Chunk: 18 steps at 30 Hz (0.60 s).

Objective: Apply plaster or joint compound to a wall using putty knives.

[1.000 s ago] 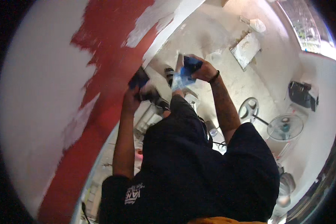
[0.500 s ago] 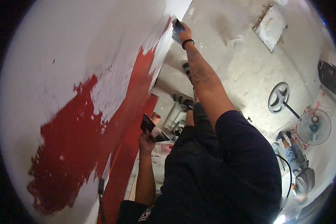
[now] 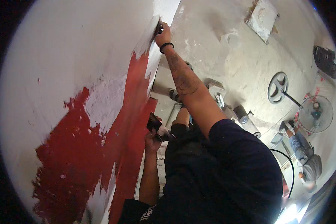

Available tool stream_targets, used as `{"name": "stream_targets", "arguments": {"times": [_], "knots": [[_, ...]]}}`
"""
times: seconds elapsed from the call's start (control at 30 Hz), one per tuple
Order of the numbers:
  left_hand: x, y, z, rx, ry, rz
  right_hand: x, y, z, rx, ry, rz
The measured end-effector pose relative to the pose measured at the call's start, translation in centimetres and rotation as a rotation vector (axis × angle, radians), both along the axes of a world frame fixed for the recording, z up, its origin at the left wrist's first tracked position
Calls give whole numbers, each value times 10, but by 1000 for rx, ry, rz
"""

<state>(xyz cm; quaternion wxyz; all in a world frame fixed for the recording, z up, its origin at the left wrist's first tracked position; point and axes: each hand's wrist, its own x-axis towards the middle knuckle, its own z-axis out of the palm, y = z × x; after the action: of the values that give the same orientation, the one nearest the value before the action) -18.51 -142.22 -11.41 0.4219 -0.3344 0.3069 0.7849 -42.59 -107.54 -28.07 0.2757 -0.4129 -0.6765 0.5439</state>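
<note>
High on the wall, my right hand (image 3: 163, 36) is closed around a dark, flat-bladed spreader (image 3: 159, 28). Its blade presses on white filler near the wall's corner, above a red strip (image 3: 136, 74). My left hand (image 3: 152, 142) is held low beside the red surface, gripping a dark, flat plate-like tool (image 3: 153, 122). A lump of whitish paste (image 3: 162, 130) sits on that tool. The exact kind of the left tool is hard to make out, and the fingers partly hide its middle.
The wall (image 3: 71, 56) carries a large red patch (image 3: 74, 160) with ragged white edges. On the right stand a fan (image 3: 316, 114) with a round grey base (image 3: 278, 87) and a seated person (image 3: 310, 164). A whitened board (image 3: 262, 20) lies on the dusty floor (image 3: 209, 48).
My right hand has moved left onto the wall face, with the spreader now flatter against it. My left hand has shifted slightly right, its tool still held. The whole view has turned a little.
</note>
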Motion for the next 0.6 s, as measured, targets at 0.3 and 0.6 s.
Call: {"name": "stream_targets", "arguments": {"times": [0.3, 0.6], "knots": [[10, -65, -4, -86, -21, -21, 30, -64, 61, -30, 41, -74], [5, -45, 17, 2, 50, 8, 100, -109, 65, -30, 252, 126]]}}
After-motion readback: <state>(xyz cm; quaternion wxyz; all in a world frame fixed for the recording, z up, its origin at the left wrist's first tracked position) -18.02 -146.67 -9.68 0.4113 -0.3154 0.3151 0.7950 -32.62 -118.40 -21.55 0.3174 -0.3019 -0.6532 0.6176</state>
